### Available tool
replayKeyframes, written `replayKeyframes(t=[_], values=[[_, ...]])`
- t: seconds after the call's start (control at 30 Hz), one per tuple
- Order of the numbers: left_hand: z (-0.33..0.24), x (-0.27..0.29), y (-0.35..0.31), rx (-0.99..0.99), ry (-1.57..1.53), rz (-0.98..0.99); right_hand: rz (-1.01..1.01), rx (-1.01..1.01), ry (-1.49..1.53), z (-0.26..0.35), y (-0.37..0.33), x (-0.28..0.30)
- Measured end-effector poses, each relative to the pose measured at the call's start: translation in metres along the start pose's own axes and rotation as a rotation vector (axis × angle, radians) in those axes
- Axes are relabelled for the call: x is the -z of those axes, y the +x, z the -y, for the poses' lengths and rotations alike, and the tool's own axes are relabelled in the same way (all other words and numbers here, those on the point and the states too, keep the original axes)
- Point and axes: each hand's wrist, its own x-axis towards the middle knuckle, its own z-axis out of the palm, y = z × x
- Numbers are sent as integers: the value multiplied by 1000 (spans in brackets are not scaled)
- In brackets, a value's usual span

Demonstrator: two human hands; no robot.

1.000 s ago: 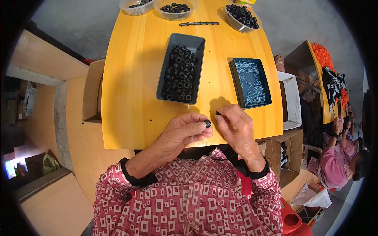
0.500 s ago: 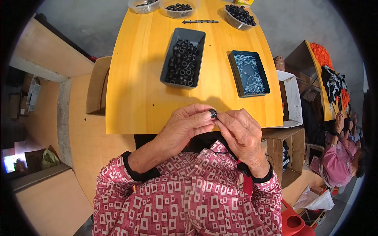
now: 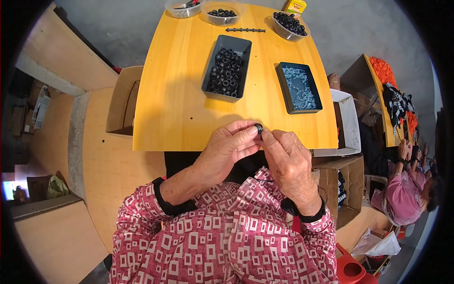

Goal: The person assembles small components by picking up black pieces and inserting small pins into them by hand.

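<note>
The left hand [image 3: 231, 146] holds a bead [image 3: 258, 128] in its fingers; the right hand [image 3: 289, 158] has narrow fingers at it, their content hidden. Farther left stands a tray [image 3: 237, 43].

One pink shirt [image 3: 198, 251], pale hollow-rectangle print, front placket [image 3: 229, 251], long matching sleeves [image 3: 139, 208]; black wristbands [image 3: 313, 218], two.

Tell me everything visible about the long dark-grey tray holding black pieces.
The long, dark-grey, rectangular plastic-looking tray is open-topped with raised walls. It stands on the yellow wooden table, long sides running toward the far edge, slanting slightly right. Black, round, holed pieces cover much of its floor, leaving the far end barer. Only these pieces and the table touch it.
</note>
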Motion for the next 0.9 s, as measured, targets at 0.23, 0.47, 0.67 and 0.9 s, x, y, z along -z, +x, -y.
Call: replayKeyframes(t=[0.23,0.47,0.67,0.9], values=[[-17,-1,9,-8,8,-62,-177,-98,125,-2,19,-9],[-20,-4,27,26,33,-88,-211,-290,238,-13,29,-4],[-20,-9,38,60,50,-41,-189,-586,561,-22,28,5],[-21,-16,37,32,55,-139,-174,-530,626,-34,33,-1]])
